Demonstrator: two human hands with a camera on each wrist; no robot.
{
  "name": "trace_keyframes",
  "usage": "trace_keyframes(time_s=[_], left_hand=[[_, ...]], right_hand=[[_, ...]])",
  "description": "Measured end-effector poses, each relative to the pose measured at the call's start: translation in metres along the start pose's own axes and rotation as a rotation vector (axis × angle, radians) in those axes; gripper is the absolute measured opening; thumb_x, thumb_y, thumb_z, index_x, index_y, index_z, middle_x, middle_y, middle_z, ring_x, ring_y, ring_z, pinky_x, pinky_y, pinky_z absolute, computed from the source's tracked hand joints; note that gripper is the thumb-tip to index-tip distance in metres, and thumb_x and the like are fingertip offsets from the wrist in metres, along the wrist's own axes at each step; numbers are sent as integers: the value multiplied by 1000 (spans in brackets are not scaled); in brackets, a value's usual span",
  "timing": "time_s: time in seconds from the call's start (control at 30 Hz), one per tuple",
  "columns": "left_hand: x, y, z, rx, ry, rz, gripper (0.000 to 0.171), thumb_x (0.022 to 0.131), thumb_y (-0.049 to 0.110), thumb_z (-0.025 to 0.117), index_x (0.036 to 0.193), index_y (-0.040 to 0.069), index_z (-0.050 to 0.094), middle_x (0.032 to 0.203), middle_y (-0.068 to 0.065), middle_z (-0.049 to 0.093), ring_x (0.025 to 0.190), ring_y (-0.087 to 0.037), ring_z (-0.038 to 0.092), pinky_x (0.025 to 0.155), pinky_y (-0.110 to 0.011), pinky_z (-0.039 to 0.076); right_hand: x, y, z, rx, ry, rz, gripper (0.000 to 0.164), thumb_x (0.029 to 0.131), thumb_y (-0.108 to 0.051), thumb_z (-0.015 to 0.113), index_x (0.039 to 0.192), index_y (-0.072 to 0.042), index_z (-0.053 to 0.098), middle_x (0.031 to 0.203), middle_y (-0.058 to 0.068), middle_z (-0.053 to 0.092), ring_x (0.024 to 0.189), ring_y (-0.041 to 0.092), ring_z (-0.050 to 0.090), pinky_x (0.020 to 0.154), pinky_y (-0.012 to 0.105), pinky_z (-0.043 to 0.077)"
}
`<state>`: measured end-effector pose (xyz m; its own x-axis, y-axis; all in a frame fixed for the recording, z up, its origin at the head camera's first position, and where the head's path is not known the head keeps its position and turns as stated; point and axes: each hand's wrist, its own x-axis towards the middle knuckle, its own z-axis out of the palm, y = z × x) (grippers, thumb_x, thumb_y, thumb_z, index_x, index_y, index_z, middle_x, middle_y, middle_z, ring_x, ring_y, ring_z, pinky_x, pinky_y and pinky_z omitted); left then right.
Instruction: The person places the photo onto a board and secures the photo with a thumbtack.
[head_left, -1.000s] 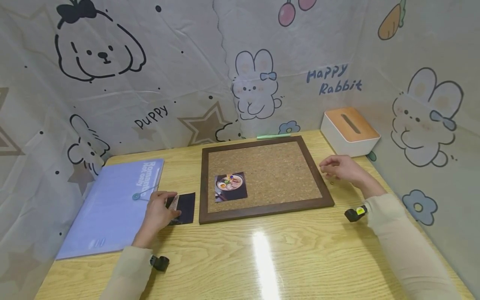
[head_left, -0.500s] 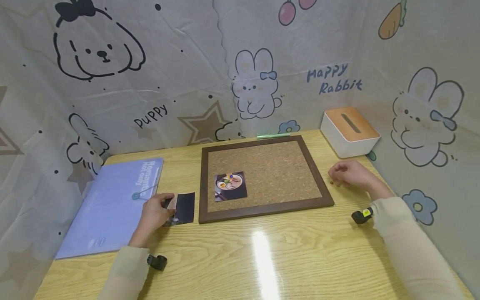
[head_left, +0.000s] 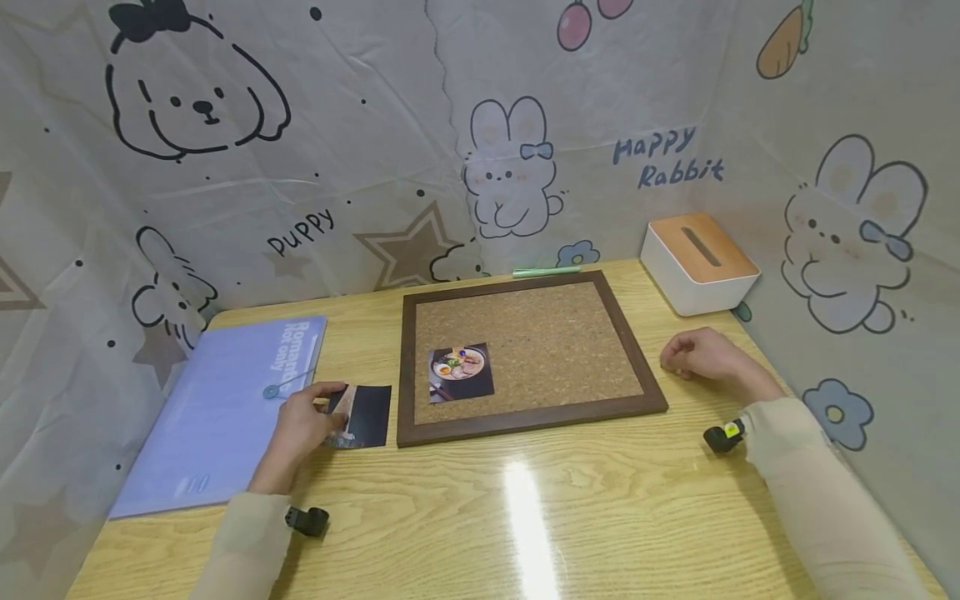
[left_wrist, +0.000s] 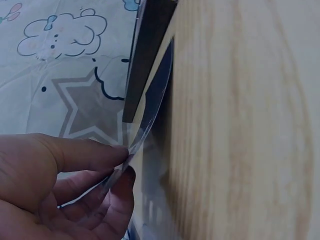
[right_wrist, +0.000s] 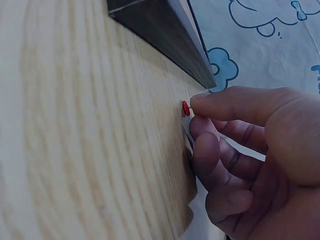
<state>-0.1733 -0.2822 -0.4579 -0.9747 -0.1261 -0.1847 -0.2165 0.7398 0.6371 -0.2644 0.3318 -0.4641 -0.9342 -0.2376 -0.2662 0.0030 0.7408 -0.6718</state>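
Note:
My left hand (head_left: 302,423) pinches the left edge of a dark photo card (head_left: 371,414), thumb on one face and fingers on the other. In the left wrist view the card (left_wrist: 154,100) bends up from the table toward the fingertips. Over at the right, my right hand (head_left: 701,356) is low on the table with curled fingers. The right wrist view shows its thumb and forefinger at the pin of a red-headed thumbtack (right_wrist: 185,108), which they pinch close to the tabletop. Between the hands lies a cork board (head_left: 540,342) with a ramen photo (head_left: 461,373) on its left part.
A lilac document folder (head_left: 225,408) lies at the left. Behind the board is a green pen (head_left: 547,272). A tissue box (head_left: 699,262) with a wooden top stands at the back right. Printed cloth walls (head_left: 360,117) enclose the table's back and sides.
My left hand has shifted slightly left and raised the card's near-left part. My right hand has drawn back from the board frame and come down over the tack, which its fingers now cover.

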Motion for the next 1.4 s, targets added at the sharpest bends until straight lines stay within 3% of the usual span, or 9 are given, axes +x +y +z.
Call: trace_keyframes(time_s=[0.27, 0.5, 0.63, 0.73, 0.83, 1.1, 1.4], left_hand=[[-1, -2, -13, -93, -83, 30, 52, 98, 16, 61, 149, 16, 48, 153, -20, 42, 121, -38, 57, 68, -33, 49], [-2, -3, -22, -202, -81, 46, 51, 102, 21, 55, 152, 18, 43, 156, -18, 37, 119, -34, 60, 74, -33, 47], [-2, -1, -26, -234, -84, 39, 52, 103, 19, 50, 154, 19, 40, 158, -18, 33, 98, -25, 57, 70, -37, 43], [-2, 1, -26, -262, -84, 43, 54, 101, 15, 49, 154, 20, 40, 158, -18, 33, 71, -17, 46, 64, -38, 41], [-1, 5, -25, -292, -88, 68, 56, 98, 12, 50, 153, 19, 41, 156, -17, 35, 58, -13, 33, 60, -39, 40], [3, 21, -17, -347, -139, 138, 54, 99, 12, 54, 152, 17, 44, 153, -16, 40, 87, -12, 57, 75, -39, 47], [14, 46, 3, -375, -153, 147, 53, 99, 14, 60, 149, 20, 48, 153, -14, 42, 103, -10, 67, 87, -35, 53]], right_hand=[[1, 0, 0, -59, 11, -10, 19, 99, -17, 59, 100, -1, 70, 88, 7, 69, 69, 14, 57, 61, 27, 45], [0, -4, -4, -12, 74, 11, 20, 100, -17, 54, 102, -2, 67, 97, 12, 71, 75, 17, 63, 66, 28, 49], [0, -8, -7, -19, 113, -15, 21, 100, -17, 54, 105, -1, 67, 91, 12, 69, 76, 17, 59, 66, 28, 47], [0, -11, -9, -25, 127, -30, 21, 101, -18, 55, 107, -2, 66, 93, 13, 67, 78, 17, 57, 66, 28, 46], [1, -13, -9, -1, 128, -25, 22, 101, -18, 55, 108, -1, 66, 97, 17, 66, 79, 19, 58, 66, 28, 47], [4, -18, -10, 111, 109, -29, 21, 100, -15, 57, 108, 4, 62, 114, 22, 67, 88, 17, 67, 75, 28, 55], [9, -34, -10, 72, 112, -96, 30, 100, -29, 62, 105, 0, 65, 90, 13, 70, 71, 20, 63, 64, 34, 52]])
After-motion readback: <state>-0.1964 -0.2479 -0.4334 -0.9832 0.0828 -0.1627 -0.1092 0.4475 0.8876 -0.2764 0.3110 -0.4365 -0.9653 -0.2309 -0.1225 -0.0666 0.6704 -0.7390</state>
